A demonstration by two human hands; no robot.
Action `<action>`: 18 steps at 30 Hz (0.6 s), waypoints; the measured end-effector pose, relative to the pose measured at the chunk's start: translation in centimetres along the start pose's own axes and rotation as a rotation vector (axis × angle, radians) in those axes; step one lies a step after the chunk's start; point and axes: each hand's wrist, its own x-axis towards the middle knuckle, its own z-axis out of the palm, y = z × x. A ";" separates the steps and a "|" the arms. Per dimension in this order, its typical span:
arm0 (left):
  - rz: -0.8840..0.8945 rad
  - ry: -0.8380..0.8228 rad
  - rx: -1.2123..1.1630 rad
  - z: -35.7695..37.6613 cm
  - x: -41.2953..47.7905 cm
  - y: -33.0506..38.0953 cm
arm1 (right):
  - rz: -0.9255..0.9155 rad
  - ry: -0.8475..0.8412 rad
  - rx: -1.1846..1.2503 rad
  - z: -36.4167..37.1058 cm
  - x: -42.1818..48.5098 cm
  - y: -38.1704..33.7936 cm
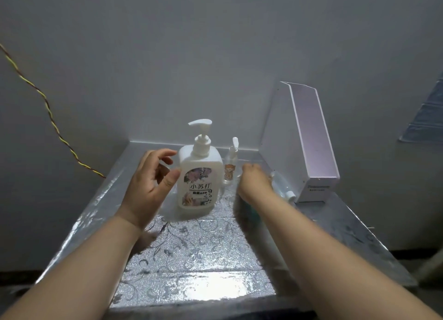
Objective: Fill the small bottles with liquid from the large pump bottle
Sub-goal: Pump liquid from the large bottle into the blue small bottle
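Silver bench [191, 259], grey wall behind: upright pump bottle [200, 176] stands just right of the spread left hand [148, 183]; right hand [254, 183], grip unclear, sits beside the small bottle [230, 170].

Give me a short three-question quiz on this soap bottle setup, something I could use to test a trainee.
1. True or false: the large pump bottle lies on its side.
2. Multiple choice: relative to the pump bottle, the small upright bottle with the cartoon sticker stands A) to its left, B) to its right, C) in front of it.
3. Fill in: the other small bottle lies on its side beside the white ___.
Key: 1 false, it stands upright; 2 B; 3 box.
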 end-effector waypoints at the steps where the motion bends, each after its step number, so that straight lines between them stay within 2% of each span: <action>1: 0.001 0.001 -0.004 0.0 0.0 0.0 | 0.016 0.031 0.057 -0.1 0.2 0.2; 8: 0.016 0.004 0.006 0.1 0.0 0.3 | 0.088 0.323 0.503 -3.9 -0.2 1.8; 9: 0.019 0.011 0.004 0.0 0.0 0.4 | 0.093 0.364 0.617 -4.7 -0.6 1.8; 11: 0.027 0.028 0.003 0.0 0.0 0.5 | 0.032 0.405 1.009 -6.6 -2.1 1.1; 14: 0.053 0.043 -0.006 -0.1 -0.1 0.7 | -0.219 0.328 1.516 -8.9 -5.5 -1.4; 18: 0.103 0.036 -0.093 -0.1 -0.3 0.8 | -0.393 0.172 1.748 -8.5 -8.4 -5.2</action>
